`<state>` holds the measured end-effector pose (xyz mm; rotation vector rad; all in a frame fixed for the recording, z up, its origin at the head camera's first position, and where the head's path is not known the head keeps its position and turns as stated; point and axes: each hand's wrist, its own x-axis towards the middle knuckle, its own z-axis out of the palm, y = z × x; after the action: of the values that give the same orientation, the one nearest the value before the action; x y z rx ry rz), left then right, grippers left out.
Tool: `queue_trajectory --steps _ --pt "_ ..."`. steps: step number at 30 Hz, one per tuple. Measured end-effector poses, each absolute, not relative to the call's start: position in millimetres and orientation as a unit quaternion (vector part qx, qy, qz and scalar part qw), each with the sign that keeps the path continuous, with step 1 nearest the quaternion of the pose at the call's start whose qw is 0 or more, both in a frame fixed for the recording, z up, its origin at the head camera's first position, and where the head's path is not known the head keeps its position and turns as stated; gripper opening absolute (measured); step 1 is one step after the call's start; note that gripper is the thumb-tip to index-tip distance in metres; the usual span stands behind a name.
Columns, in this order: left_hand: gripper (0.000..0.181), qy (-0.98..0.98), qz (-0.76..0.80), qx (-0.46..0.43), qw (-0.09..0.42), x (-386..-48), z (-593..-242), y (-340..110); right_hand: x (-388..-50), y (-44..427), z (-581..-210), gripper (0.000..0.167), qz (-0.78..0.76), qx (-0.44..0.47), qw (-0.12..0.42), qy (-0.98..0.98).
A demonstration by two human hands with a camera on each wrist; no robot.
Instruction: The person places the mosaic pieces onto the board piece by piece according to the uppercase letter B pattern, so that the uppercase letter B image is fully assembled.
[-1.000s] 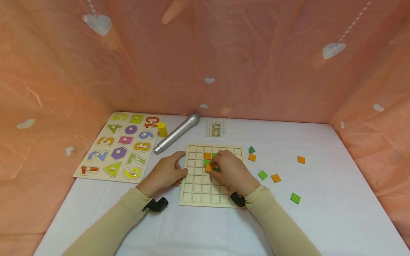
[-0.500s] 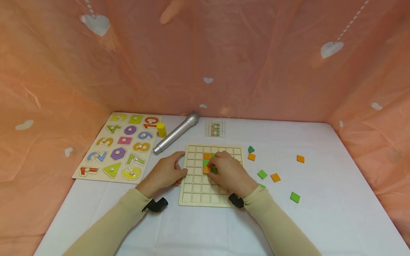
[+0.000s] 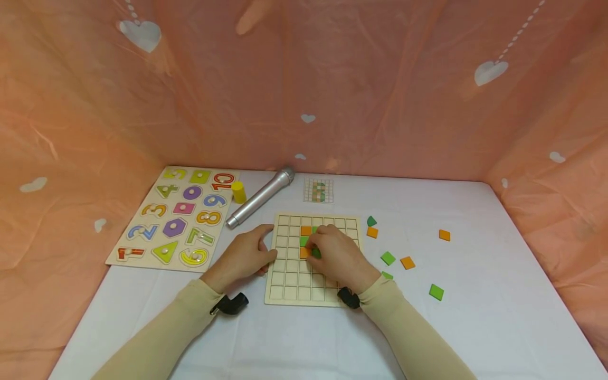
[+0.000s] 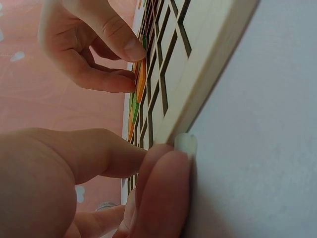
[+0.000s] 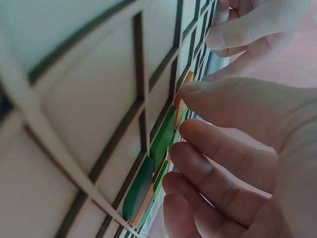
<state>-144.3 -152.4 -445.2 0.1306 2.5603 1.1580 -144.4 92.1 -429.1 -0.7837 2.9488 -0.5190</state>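
Grasping, between the bent thumb and forefinger of the right hand [image 3: 337, 256], the orange square tile [image 3: 303, 253]. Lying now flat and straight in a cell of the wooden grid board [image 3: 284, 281], in the third column from the left, directly on the near side of a light green square tile [image 3: 304, 241]. One second ago, seen askew over almost the same place; since then, lowered and turned into line. Hardly moved with either hand otherwise. Able to see now, beside the right sleeve [image 3: 404, 322], also a part of another light green tile [image 3: 387, 275], not visible one second ago.

Bending the right hand low over the board, with its back turned upward, its forearm coming from the near right, and its other fingers curled above a green piece [image 5: 162, 139]. Touching with the left hand [image 3: 243, 256] the left edge of the board, with the forefinger reaching away; cannot tell whether pinching this edge or only resting against it.

Lying to the right of the board: a dark green rounded piece [image 3: 372, 221], just beside a loose orange tile [image 3: 372, 232]. Lying beyond the board: a small pattern card [image 3: 319, 190]. Farther left: a silver microphone [image 3: 261, 198], a yellow cylinder [image 3: 239, 192] and a number puzzle board [image 3: 148, 257].
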Motion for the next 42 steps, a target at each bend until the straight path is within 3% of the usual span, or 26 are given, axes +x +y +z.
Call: queue_trajectory --steps 42 --pt "0.075 0.889 0.423 0.045 0.172 -144.4 -443.7 -153.0 -145.2 96.0 -427.3 0.013 -0.192 -0.253 0.040 0.947"
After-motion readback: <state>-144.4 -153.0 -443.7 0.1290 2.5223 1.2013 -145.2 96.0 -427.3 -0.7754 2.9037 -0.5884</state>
